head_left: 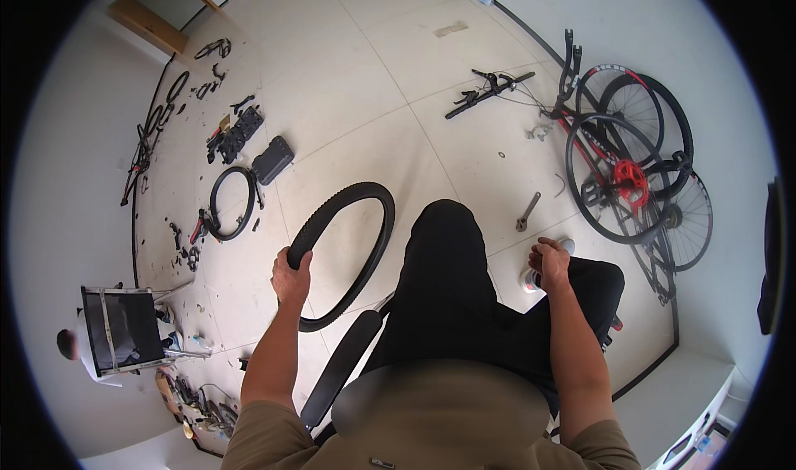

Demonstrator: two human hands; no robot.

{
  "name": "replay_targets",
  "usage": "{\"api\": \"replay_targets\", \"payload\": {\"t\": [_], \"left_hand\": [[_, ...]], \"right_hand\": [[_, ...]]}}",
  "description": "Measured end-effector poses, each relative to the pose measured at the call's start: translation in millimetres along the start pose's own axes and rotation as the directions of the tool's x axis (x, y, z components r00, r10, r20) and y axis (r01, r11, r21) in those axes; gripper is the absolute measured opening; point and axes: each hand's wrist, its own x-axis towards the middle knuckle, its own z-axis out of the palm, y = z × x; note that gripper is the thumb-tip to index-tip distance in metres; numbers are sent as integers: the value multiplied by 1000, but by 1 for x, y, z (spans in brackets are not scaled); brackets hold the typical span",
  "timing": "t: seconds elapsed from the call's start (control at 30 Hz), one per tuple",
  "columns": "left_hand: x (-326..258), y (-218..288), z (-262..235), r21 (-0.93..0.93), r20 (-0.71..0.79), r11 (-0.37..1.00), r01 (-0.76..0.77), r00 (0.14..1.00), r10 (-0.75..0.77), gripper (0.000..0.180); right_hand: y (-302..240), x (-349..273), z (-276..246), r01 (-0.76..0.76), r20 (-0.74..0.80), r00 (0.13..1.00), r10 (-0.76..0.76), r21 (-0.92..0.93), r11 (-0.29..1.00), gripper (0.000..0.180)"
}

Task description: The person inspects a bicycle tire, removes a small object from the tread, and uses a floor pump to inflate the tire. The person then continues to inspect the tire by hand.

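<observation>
Gripped in my left hand is a black bicycle tire with a knobby tread. Its loop stands tilted beside my left knee, and my fingers wrap its near left side. My right hand hovers by my bent right leg with its fingers curled closed; whatever may be in them is hidden. Just under that hand a white container with a red mark shows in part on the floor. A crank arm lies on the tiles a little farther out.
Bicycle frames and wheels lean against the right wall. Handlebars lie ahead on the floor. Toward the left are an open toolbox, another tire and scattered parts. A seated person is at the far left. A chair armrest borders my left thigh.
</observation>
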Motion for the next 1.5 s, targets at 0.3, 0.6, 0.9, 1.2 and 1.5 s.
{"api": "replay_targets", "payload": {"t": [0.3, 0.6, 0.9, 1.2, 1.5], "left_hand": [[-11, -18, 3, 60, -35, 987, -149, 988, 152, 51], [-7, -18, 13, -46, -43, 993, -113, 993, 111, 51], [-5, -4, 15, 113, -80, 992, -60, 994, 69, 58], [8, -8, 23, 242, -107, 970, -33, 992, 61, 60], [-14, 39, 4, 97, 207, 995, -31, 978, 10, 48]], "right_hand": [[1, -1, 6, -3, 21, 1000, 3, 7, 1000, 37], [-54, -36, 1, 1, 143, 988, -59, 373, 928, 36], [-113, -122, -119, 199, -19, 939, -345, 846, 495, 26], [-70, -228, -145, 232, -223, 971, -91, 968, 101, 18], [-72, -255, -123, 22, -20, 980, -198, 1000, 8, 16]]}}
